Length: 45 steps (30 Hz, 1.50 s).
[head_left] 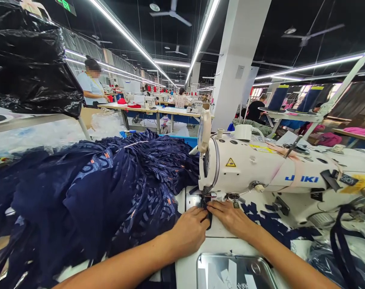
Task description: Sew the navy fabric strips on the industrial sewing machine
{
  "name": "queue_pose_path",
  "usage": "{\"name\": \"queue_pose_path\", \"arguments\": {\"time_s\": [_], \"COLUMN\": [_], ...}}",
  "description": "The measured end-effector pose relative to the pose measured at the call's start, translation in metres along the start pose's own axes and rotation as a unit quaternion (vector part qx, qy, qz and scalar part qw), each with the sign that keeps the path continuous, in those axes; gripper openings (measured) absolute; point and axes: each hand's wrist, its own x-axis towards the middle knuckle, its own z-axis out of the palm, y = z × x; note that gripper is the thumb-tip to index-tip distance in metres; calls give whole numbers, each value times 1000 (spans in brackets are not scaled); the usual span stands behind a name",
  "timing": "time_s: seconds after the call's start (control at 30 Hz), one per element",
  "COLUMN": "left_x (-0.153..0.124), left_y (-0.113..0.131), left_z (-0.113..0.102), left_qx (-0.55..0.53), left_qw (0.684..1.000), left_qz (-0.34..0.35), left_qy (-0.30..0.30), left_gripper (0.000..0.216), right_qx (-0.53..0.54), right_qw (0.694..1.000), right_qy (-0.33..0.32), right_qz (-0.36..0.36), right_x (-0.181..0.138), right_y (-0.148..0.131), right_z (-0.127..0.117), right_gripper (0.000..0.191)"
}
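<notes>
A white JUKI sewing machine [272, 160] stands in front of me. Under its needle area lies a small dark navy fabric piece [210, 220]. My left hand [192, 230] is closed with curled fingers on the left side of this piece, close to the presser foot. From the right, my right hand [230, 217] pinches down on the same fabric, fingers together near the foot. The hands almost meet, and they hide most of the piece. Left of the machine a large heap of navy lace garments [110, 188] reaches up to my left forearm.
A metal tray [236, 259] with white labels sits at the front edge. Navy fabric scraps [266, 220] lie under the machine arm. A black plastic bag [31, 60] is at upper left; thread cones [278, 97] stand behind the machine. A person [93, 84] stands farther back.
</notes>
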Motion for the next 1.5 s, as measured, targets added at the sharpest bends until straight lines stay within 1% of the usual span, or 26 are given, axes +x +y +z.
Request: {"name": "queue_pose_path", "arguments": {"time_s": [0.13, 0.3, 0.53, 0.73, 0.93, 1.03, 1.13, 1.23, 1.33, 1.43, 1.5], "left_x": [5, 6, 10, 13, 14, 12, 7, 0, -4, -2, 1], "left_y": [1, 1, -3, -4, -4, -1, -1, -8, -20, -26, -26], "left_z": [3, 5, 14, 19, 23, 24, 17, 1, -14, -18, -16], "left_qx": [7, 16, 45, 77, 100, 104, 89, 61, 40, 22, 12], "left_qw": [1000, 1000, 999, 997, 995, 994, 995, 998, 998, 998, 998], "left_qz": [-7, -9, 0, -5, -12, -15, 4, 22, -10, -51, -54], "left_qy": [-5, 4, 13, 31, 29, 44, 36, -8, -36, -20, 4], "left_gripper": [24, 25, 25, 23, 26, 27, 26, 20, 11, 18, 21], "right_qx": [-8, -4, -25, -35, -47, -54, -53, -39, 5, 53, 71], "right_qw": [1000, 999, 999, 997, 997, 997, 996, 996, 996, 995, 993], "right_qy": [-24, -39, -33, -24, -2, 6, 0, 8, 18, 13, 16], "right_qz": [13, 25, 32, 67, 60, 60, 72, 85, 82, 83, 91], "right_x": [-3, -4, -2, -2, 4, 7, 8, 8, 9, 11, 11], "right_y": [5, 5, 4, 1, -1, -1, -1, -4, -10, -17, -19], "right_z": [3, 0, 2, 4, -2, -5, -5, -6, -7, -7, -5], "right_gripper": [36, 40, 43, 45, 46, 43, 38, 31, 27, 26, 27]}}
